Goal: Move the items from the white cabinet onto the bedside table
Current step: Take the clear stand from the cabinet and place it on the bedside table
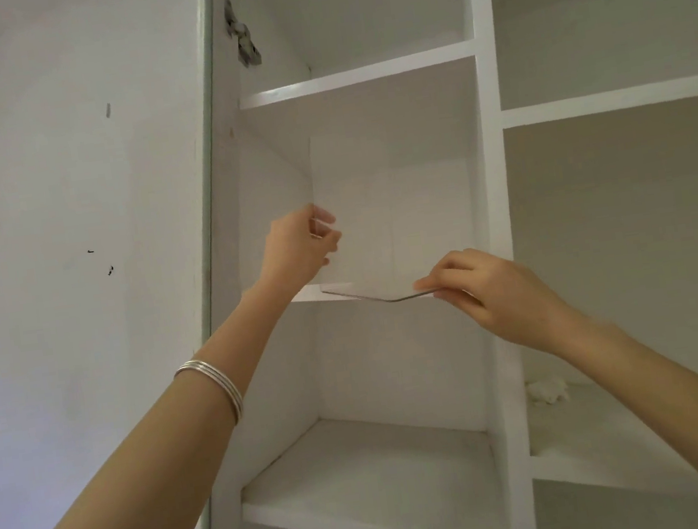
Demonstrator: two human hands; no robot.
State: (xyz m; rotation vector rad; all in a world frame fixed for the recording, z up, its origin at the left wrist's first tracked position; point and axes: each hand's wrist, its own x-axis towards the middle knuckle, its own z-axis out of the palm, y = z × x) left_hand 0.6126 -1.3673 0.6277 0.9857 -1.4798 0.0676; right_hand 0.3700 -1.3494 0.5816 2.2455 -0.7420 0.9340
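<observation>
The left hand's [296, 249] fingertips [325, 216] are curled round the left edge of a thin white panel [359, 218], thumb side toward the camera, gripping it about halfway up. The right hand [487, 286], lower and right of centre in the frame, pinches the panel's bottom edge near its right end between thumb and fingers [427, 284]. The panel stands roughly upright in the middle of the frame. Its long axis seems to run up and down and its flat face is turned to the camera. The bottom edge sits at the lip of the shelf [304, 293], and its right part juts past the lip and bows slightly downward. Both hands are on it, and the right one is better placed to carry the weight from below. The next move probably calls for drawing the panel straight out toward the camera, clear of the white cabinet's [488, 157] upright on the right. The bedside table is not in view. A silver bangle [216, 384] circles the left forearm.
</observation>
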